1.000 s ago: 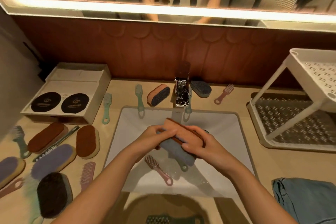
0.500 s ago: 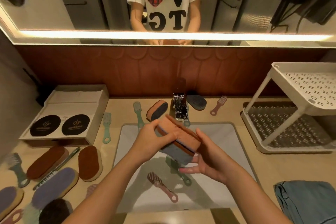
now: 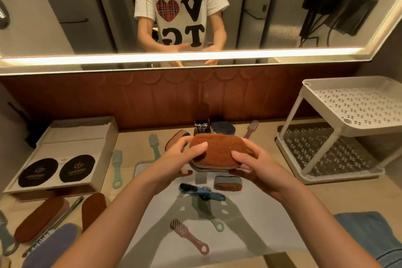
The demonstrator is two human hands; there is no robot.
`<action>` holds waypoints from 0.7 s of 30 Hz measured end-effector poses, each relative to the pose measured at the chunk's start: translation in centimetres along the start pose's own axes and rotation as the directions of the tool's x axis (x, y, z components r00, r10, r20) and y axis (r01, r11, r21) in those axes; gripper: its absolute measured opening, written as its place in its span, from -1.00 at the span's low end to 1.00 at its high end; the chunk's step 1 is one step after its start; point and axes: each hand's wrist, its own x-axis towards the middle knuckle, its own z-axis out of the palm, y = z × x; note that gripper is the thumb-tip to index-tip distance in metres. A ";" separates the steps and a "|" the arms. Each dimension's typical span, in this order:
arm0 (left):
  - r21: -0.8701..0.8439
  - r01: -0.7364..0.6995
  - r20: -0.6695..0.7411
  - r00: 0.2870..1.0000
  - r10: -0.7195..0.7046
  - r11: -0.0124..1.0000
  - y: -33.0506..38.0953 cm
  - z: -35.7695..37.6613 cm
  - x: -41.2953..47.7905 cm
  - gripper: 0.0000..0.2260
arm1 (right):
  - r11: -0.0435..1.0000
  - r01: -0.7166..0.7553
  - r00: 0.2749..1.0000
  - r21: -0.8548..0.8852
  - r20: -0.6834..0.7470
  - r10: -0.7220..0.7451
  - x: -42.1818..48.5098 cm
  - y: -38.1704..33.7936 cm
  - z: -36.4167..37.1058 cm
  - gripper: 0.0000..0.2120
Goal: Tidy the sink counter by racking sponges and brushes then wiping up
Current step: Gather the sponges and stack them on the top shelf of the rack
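Above the sink [image 3: 250, 224] I hold a stack of sponges [image 3: 217, 151], brown face up with a grey one under it. My left hand [image 3: 174, 159] grips its left end and my right hand [image 3: 258, 167] grips its right end. In the basin lie a grey-brown sponge [image 3: 227, 183], a blue brush [image 3: 201, 190], a pink brush [image 3: 189, 236] and a green brush [image 3: 217, 225]. The white two-tier rack [image 3: 339, 128] stands at the right with nothing on it.
Brown and purple sponges [image 3: 41, 218] and brushes lie on the counter at the left, beside a cream box [image 3: 63, 154] with two black discs. More sponges and brushes flank the tap [image 3: 202, 126]. A blue cloth [image 3: 374, 237] lies at the lower right.
The stacked sponges rose out of the basin to a level above the sink, and turned brown face up. Both hands shifted to its ends. The view tilted upward.
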 end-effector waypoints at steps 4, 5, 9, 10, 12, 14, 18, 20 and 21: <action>0.066 -0.112 -0.058 0.992 0.116 0.991 2.4 1.9 0.8 -0.36 | 0.990 0.129 0.992 -0.063 0.007 -0.129 -0.6 -1.9 -2.6 -0.51; 0.099 -0.150 -0.074 0.985 0.158 0.984 2.9 2.3 1.0 -0.39 | 0.989 0.137 0.990 -0.050 -0.007 -0.138 -0.7 -2.3 -3.1 -0.48; 0.261 -0.320 -0.139 0.921 0.363 0.911 5.5 4.4 1.9 -0.53 | 0.986 0.148 0.989 -0.079 0.031 -0.146 -1.3 -4.6 -5.8 -0.41; 0.322 -0.353 -0.141 0.900 0.413 0.878 6.1 5.0 2.2 -0.47 | 0.986 0.137 0.990 -0.099 0.049 -0.133 -1.4 -5.2 -6.6 -0.42; 0.398 -0.419 -0.109 0.862 0.495 0.816 7.3 6.3 2.9 -0.38 | 0.991 0.099 0.993 -0.088 0.075 -0.092 -1.4 -6.7 -8.4 -0.53; 0.415 -0.482 -0.064 0.830 0.553 0.772 8.6 8.0 3.8 -0.38 | 0.998 0.048 0.995 -0.029 0.095 -0.045 -1.4 -8.3 -10.4 -0.70; 0.439 -0.556 -0.020 0.780 0.626 0.706 10.7 11.1 5.9 -0.38 | 0.991 0.117 0.993 -0.064 -0.006 -0.118 -1.1 -10.8 -13.9 -0.81; 0.484 -0.559 -0.021 0.762 0.647 0.673 11.6 12.4 7.2 -0.37 | 0.984 0.166 0.983 -0.062 -0.066 -0.170 -0.8 -11.9 -15.8 -0.80; 0.526 -0.550 -0.023 0.753 0.657 0.649 12.2 13.1 7.9 -0.37 | 0.981 0.183 0.978 -0.066 -0.090 -0.189 -0.6 -12.4 -17.1 -0.74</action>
